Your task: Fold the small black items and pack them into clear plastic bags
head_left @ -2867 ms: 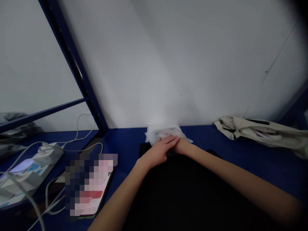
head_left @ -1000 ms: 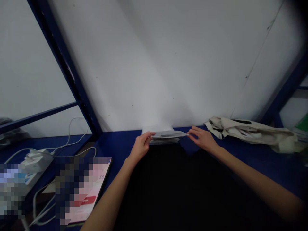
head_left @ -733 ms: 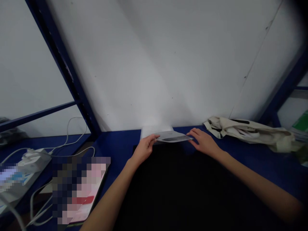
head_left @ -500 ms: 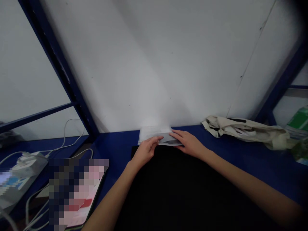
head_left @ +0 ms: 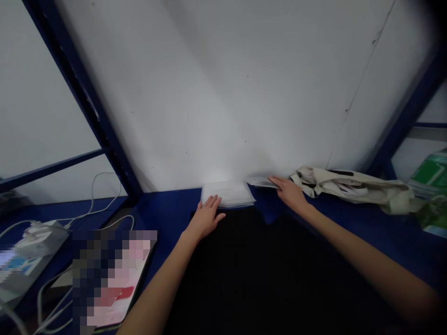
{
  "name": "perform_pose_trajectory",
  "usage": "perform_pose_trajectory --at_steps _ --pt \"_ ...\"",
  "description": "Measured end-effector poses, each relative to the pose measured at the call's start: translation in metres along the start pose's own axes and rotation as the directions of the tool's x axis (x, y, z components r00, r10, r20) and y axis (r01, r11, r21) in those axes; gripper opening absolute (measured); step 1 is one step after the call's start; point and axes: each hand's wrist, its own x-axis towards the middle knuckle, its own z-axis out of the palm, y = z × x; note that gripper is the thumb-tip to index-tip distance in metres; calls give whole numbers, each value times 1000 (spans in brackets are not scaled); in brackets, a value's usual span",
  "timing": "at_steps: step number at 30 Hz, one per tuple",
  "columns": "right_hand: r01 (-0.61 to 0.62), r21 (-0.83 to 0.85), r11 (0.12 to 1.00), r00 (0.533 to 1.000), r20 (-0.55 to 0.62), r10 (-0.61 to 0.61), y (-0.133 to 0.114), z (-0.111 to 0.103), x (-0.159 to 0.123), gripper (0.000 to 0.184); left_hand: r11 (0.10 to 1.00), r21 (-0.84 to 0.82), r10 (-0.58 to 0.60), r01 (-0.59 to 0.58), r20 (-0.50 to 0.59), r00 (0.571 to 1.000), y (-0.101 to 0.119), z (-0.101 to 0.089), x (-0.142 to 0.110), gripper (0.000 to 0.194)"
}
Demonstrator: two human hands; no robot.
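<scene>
A stack of thin white sheets (head_left: 228,191) lies on the blue table against the wall; whether they are paper or plastic I cannot tell. My left hand (head_left: 206,216) rests at the stack's near left edge, fingers stretched out and thumb apart. To the right of the stack, my right hand (head_left: 292,194) grips a white sheet (head_left: 260,181) by its right end, away from the pile. Below both hands spreads a large black cloth-like thing (head_left: 251,270), its details lost in darkness.
A crumpled cream fabric bag (head_left: 363,188) lies along the wall at right, beside a green-labelled item (head_left: 429,174). At left are a phone-like device (head_left: 117,302), a white power strip (head_left: 42,242) and loose white cables (head_left: 44,298). Blue posts (head_left: 87,97) frame the white wall.
My right hand has moved right, carrying a white sheet off the stack. My left hand has shifted slightly left and its fingers have straightened onto the stack's edge.
</scene>
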Motion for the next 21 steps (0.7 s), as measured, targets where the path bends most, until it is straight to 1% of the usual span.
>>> perform_pose_trajectory --at_steps 2,5,7,9,12,14,16,19,21 --pt "-8 -3 1000 999 52 9 13 10 -4 50 1000 4 -14 14 33 999 -1 2 0 52" --pt "35 27 999 992 116 -38 25 18 -11 51 1000 23 -13 12 48 999 1 0 0 51" --pt "64 48 997 987 147 -70 29 17 -14 51 999 40 -12 10 44 999 3 -4 -1 51" --pt "98 90 991 978 177 -112 29 8 -19 53 999 47 -11 9 38 999 7 -9 -1 51" --pt "147 249 957 952 228 -206 17 -18 -29 48 1000 26 -15 13 66 998 13 -17 -3 51" --pt "160 377 912 928 256 -269 2 -45 -41 41 1000 -19 -14 16 108 994 18 -23 -4 52" --pt "176 482 858 898 279 -341 -17 -77 -58 33 995 -101 8 8 161 987 25 -31 -9 54" --pt "175 558 811 856 321 -406 -40 -120 -95 28 968 -251 72 -10 241 968 39 -47 -27 56" --pt "174 578 797 832 346 -433 -49 -138 -125 31 952 -306 80 12 289 954 47 -58 -49 56"
